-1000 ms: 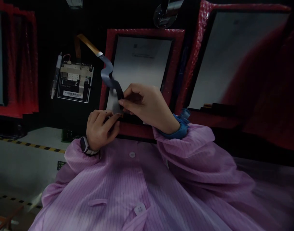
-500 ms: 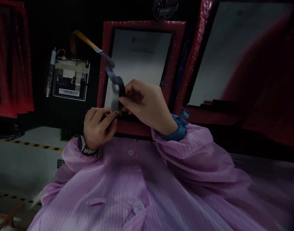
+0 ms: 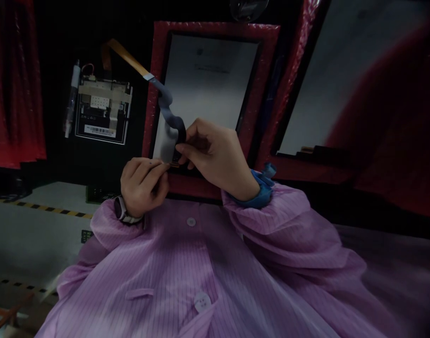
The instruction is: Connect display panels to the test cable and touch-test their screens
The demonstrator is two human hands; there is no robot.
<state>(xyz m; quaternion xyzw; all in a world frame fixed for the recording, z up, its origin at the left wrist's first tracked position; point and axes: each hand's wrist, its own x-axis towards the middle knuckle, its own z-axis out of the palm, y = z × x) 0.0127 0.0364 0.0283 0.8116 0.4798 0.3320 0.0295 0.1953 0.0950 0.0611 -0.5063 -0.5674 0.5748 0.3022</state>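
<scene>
My right hand (image 3: pixel 216 157) pinches the lower end of a flat ribbon cable (image 3: pixel 168 107) between thumb and fingers. The cable is grey-blue, wavy, and joins an orange flex strip (image 3: pixel 128 58) that runs back to a circuit board module (image 3: pixel 100 110) at the left. Under both hands lies a display panel (image 3: pixel 211 80) with a pale face and a black border. My left hand (image 3: pixel 144 183) is closed at the panel's near edge, its fingertips beside a small orange connector tab (image 3: pixel 175 165). What those fingers grip, if anything, is hidden.
The panel rests on a red bubble-wrap sheet (image 3: pixel 149 117). A white-and-clear pen (image 3: pixel 72 98) lies left of the module. Further right is another panel (image 3: pixel 311 84) on red wrap; more red wrap (image 3: pixel 15 94) is at the far left. A round clear object (image 3: pixel 249 8) sits at the back.
My left fingertips have drawn slightly left, and more of the orange connector tab shows. My right hand keeps its pinch on the cable. The view has shifted a little.
</scene>
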